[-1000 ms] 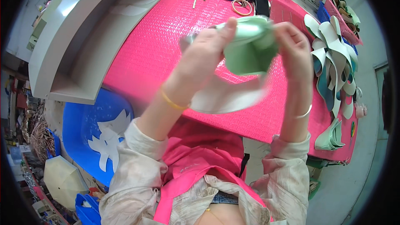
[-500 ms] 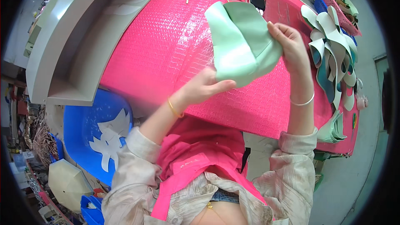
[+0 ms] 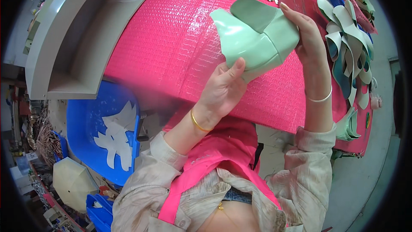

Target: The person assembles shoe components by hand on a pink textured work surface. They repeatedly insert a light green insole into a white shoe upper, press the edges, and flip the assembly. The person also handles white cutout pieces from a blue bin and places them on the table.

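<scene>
Head view: both hands, left (image 3: 223, 88) and right (image 3: 307, 38), clasp mint leather piece (image 3: 255, 38) above pink textured table (image 3: 171, 47); grey shelf (image 3: 81, 38) left, blue bin (image 3: 92, 120) on floor, cut pieces (image 3: 347, 47) right.

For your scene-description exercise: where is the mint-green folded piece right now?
In the head view, the mint-green folded piece is held up over the pink table mat, right of centre, between the left hand below and the right hand at its right edge.

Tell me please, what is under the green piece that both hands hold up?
Under the green piece, held by the left hand and right hand, lies the pink table cover. The part straight beneath is covered, so nothing more can be told.
</scene>
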Tool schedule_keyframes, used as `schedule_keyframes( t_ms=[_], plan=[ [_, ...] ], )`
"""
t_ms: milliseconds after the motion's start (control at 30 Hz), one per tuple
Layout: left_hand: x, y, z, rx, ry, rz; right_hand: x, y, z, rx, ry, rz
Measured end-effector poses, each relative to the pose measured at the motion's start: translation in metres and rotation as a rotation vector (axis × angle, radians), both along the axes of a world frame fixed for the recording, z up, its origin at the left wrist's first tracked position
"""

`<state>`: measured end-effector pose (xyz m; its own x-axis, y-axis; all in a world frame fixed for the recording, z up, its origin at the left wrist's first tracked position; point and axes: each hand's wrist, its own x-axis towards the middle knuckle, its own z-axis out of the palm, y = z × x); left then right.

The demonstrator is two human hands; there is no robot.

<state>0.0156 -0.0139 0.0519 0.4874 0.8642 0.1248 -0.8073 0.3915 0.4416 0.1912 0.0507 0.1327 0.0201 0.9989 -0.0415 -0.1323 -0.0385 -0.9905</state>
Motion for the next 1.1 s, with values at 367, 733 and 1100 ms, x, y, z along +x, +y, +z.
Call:
schedule_keyframes(
  t_ms=[367,733,1100],
  plan=[
    [-0.013,-0.026,-0.002,-0.183,-0.044,-0.08,-0.018,0.005,0.014,0.101,-0.144,0.141],
    [-0.068,-0.083,-0.029,0.625,1.074,-0.034,0.013,-0.023,0.004,0.543,-1.229,0.735],
    [0.065,0.037,-0.055,0.918,1.406,0.418,0.063,0.009,-0.037,0.228,-1.373,0.871]
  ],
)
